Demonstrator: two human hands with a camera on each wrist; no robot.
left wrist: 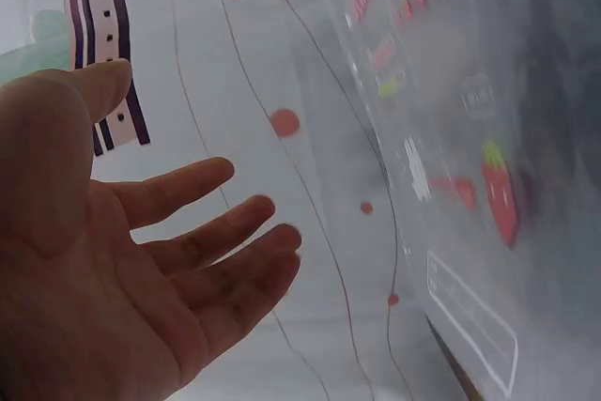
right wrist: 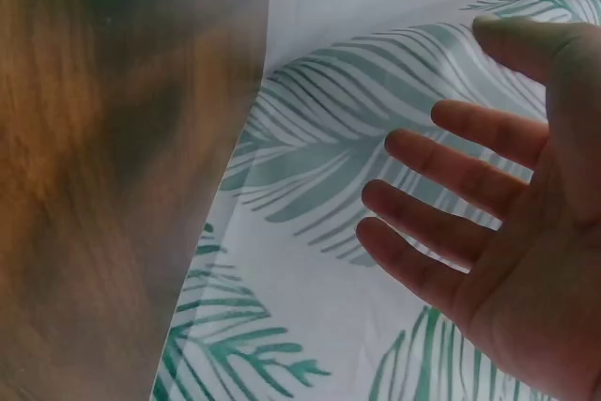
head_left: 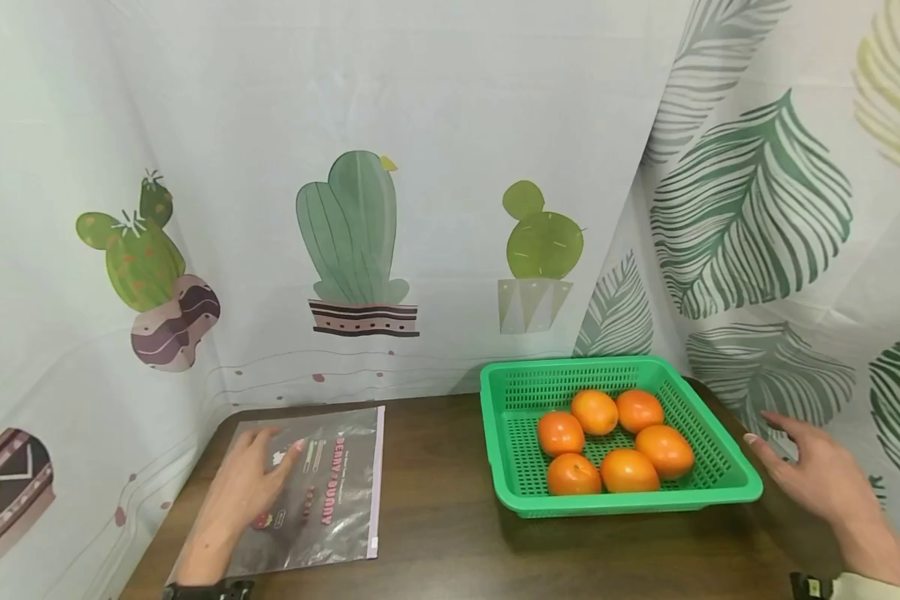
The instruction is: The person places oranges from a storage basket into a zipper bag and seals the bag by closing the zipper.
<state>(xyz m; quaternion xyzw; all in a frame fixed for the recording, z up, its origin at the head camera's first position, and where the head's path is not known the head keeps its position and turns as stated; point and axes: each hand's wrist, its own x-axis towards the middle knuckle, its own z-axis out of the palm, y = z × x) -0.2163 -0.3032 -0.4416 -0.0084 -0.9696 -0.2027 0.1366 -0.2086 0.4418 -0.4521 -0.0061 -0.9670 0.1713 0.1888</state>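
On the left of the table lies a clear zip bag (head_left: 345,483) printed with pink lettering and small pictures, its pale zip strip toward the middle. My left hand (head_left: 243,487) hovers over the bag's left part, fingers spread and holding nothing; in the left wrist view its palm and fingers are loosely extended beside the bag (left wrist: 460,138). A green plastic basket (head_left: 498,467) stands on the right with several orange round fruits (head_left: 628,471) inside. Just off the basket's right side is my right hand (head_left: 817,471), also empty, with fingers apart in the right wrist view.
The dark wooden table (head_left: 435,517) ends at a white cloth backdrop (head_left: 450,108) printed with cacti and leaves. On the right, the leaf-printed cloth (head_left: 780,367) hangs close to the table's edge and behind my right hand.
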